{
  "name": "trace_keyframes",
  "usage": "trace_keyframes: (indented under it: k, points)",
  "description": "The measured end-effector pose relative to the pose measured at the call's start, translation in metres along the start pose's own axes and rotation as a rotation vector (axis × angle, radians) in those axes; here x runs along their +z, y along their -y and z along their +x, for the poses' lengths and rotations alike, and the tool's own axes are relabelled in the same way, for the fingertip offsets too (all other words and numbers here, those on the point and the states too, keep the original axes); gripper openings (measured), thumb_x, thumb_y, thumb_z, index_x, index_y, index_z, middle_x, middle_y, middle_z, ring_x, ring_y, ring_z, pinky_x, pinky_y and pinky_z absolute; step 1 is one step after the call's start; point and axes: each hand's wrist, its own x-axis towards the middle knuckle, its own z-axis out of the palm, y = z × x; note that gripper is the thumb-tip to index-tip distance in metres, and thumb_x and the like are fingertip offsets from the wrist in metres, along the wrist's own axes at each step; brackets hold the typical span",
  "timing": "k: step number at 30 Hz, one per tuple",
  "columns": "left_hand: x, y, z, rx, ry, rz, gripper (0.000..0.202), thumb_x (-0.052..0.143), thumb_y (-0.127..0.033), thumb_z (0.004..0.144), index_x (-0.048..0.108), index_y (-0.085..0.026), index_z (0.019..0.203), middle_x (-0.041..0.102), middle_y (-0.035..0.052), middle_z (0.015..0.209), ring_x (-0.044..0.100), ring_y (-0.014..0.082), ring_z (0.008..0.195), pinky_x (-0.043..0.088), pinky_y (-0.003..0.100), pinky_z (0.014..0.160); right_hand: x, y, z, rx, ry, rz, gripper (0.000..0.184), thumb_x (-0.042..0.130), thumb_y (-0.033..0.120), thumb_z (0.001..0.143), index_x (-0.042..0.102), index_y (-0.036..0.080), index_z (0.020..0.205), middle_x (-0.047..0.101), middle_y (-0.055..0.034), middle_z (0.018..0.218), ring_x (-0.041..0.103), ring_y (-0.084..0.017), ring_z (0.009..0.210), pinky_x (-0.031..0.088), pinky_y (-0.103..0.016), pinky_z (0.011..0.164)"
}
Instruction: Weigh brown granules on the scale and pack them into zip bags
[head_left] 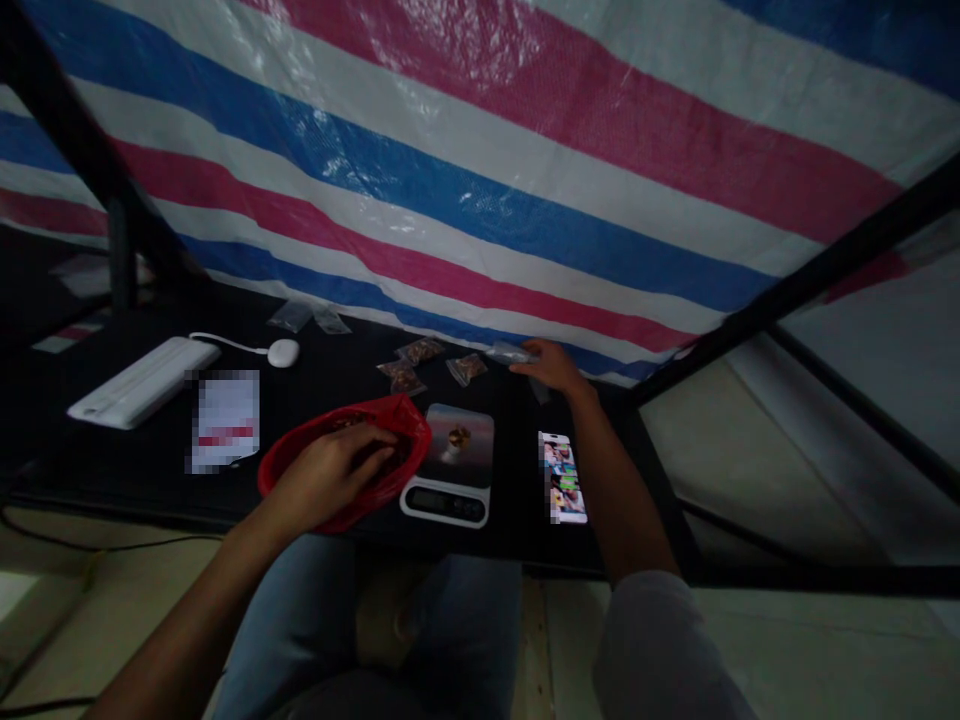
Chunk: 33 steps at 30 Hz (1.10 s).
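My left hand (341, 470) reaches into a red plastic bag (405, 425) on the dark table, fingers curled down inside it; what they hold is hidden. My right hand (551, 365) stretches to the table's far edge and pinches a small clear plastic bag (508, 352). Between my hands stands a small digital scale (450, 465) with a little heap of brown bits on its plate. Three filled small bags (420, 365) lie behind the scale.
A phone (564, 478) with a lit screen lies by my right forearm. A white bar-shaped device (142, 380) with a cable and a round white puck (283, 352) sit at the left, beside a paper (223, 418). Empty clear bags (307, 318) lie at the back. A striped tarp hangs behind.
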Motion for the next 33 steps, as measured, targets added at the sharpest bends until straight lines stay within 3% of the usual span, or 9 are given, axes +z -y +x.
trace_keyframes:
  k: [4,8,11,13,16,20,24,28,33]
  points:
    - [-0.011,-0.031,0.010,0.101,-0.110,0.019,0.035,0.055,-0.048,0.098,0.068,-0.025,0.121,0.073,0.0067,0.126,0.067,0.0262,0.118,0.050,0.038,0.108,-0.042,0.050,-0.042,-0.159,-0.115,0.015,0.049,0.089,0.039,0.072,0.074,0.018,0.113,0.077,-0.0116,0.113,0.072,-0.029,0.101,0.055,-0.042,0.090]
    - [-0.021,-0.073,0.026,0.261,-0.174,0.110,0.068,0.073,-0.051,0.085,0.054,-0.025,0.145,0.055,0.0099,0.152,0.050,0.0323,0.141,0.039,0.044,0.121,-0.048,0.125,-0.092,-0.355,0.065,0.151,0.041,0.090,0.035,0.072,0.072,0.020,0.106,0.076,-0.0040,0.098,0.071,-0.023,0.088,0.055,-0.034,0.077]
    - [-0.020,-0.090,0.034,0.234,-0.044,0.105,0.089,0.079,-0.054,0.080,0.042,-0.023,0.155,0.051,0.0120,0.156,0.049,0.0347,0.142,0.041,0.045,0.119,-0.035,0.166,-0.119,-0.426,0.189,0.253,0.034,0.089,0.034,0.073,0.070,0.021,0.097,0.074,-0.0006,0.090,0.070,-0.020,0.084,0.054,-0.030,0.074]
    - [-0.016,-0.090,0.033,0.183,0.082,0.061,0.077,0.073,-0.054,0.086,0.047,-0.021,0.150,0.064,0.0133,0.142,0.063,0.0338,0.128,0.050,0.042,0.107,-0.027,0.177,-0.129,-0.411,0.218,0.348,0.032,0.087,0.034,0.075,0.069,0.021,0.098,0.074,-0.0005,0.093,0.071,-0.019,0.085,0.054,-0.029,0.074]
    - [-0.009,-0.076,0.028,0.124,0.154,0.029,0.055,0.061,-0.053,0.095,0.058,-0.019,0.139,0.073,0.0133,0.126,0.072,0.0314,0.110,0.054,0.039,0.094,-0.016,0.168,-0.138,-0.350,0.213,0.481,0.037,0.082,0.037,0.081,0.068,0.021,0.112,0.076,-0.0041,0.106,0.072,-0.019,0.092,0.055,-0.029,0.077]
    - [0.002,-0.046,0.021,0.072,0.123,0.057,0.058,0.064,-0.056,0.092,0.061,-0.018,0.135,0.072,0.0153,0.127,0.072,0.0323,0.108,0.054,0.040,0.092,0.008,0.126,-0.142,-0.212,0.052,0.475,0.029,0.072,0.036,0.090,0.069,0.019,0.114,0.077,-0.0079,0.107,0.072,-0.019,0.092,0.054,-0.030,0.075]
    - [0.013,-0.026,0.021,0.052,0.145,0.073,0.058,0.065,-0.058,0.089,0.063,-0.019,0.132,0.073,0.0153,0.124,0.072,0.0326,0.106,0.054,0.040,0.091,0.041,0.092,-0.147,-0.168,0.030,0.387,0.036,0.080,0.029,0.082,0.070,0.019,0.116,0.075,-0.0097,0.116,0.071,-0.022,0.106,0.055,-0.037,0.089]
    - [0.022,-0.023,0.025,0.079,0.132,0.094,0.052,0.060,-0.055,0.093,0.064,-0.020,0.130,0.072,0.0147,0.127,0.071,0.0312,0.110,0.053,0.040,0.096,0.064,0.086,-0.148,-0.173,0.030,0.354,0.046,0.085,0.025,0.076,0.071,0.020,0.119,0.074,-0.0114,0.121,0.068,-0.025,0.113,0.053,-0.042,0.097]
    - [0.029,-0.028,0.032,0.111,0.083,0.138,0.046,0.056,-0.042,0.096,0.063,-0.017,0.134,0.068,0.0176,0.134,0.066,0.0322,0.120,0.050,0.043,0.105,0.069,0.096,-0.144,-0.204,0.030,0.361,0.034,0.083,0.024,0.078,0.074,0.019,0.110,0.077,-0.0092,0.111,0.070,-0.022,0.105,0.055,-0.039,0.093]
